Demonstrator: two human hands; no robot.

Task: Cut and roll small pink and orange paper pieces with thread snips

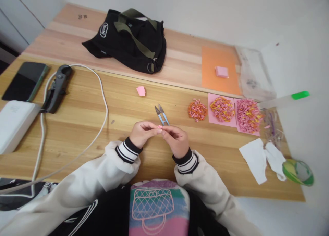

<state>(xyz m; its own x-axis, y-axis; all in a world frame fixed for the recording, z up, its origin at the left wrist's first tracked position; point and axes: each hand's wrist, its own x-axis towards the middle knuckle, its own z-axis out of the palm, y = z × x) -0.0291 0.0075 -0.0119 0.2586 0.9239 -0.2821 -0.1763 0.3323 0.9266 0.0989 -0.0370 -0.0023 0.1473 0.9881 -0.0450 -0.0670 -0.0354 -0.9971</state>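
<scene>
Over the grained wooden table (108, 102), the left hand (142, 133) and right hand (177, 139) meet fingertip to fingertip, both pinching 1 tiny pink paper piece (159, 127) between them. Just beyond the knuckles lie small metal thread snips (161, 114) with pale blue handles, blades pointing away. Farther right sit 3 frilly clusters of curled paper: an orange tuft (197, 110) on bare wood, then a yellow-pink tuft (222, 109) and a pink tuft (247, 115) on pink sheets. A folded pink scrap (141, 90) lies apart, toward the soft black canvas bag (128, 40).
</scene>
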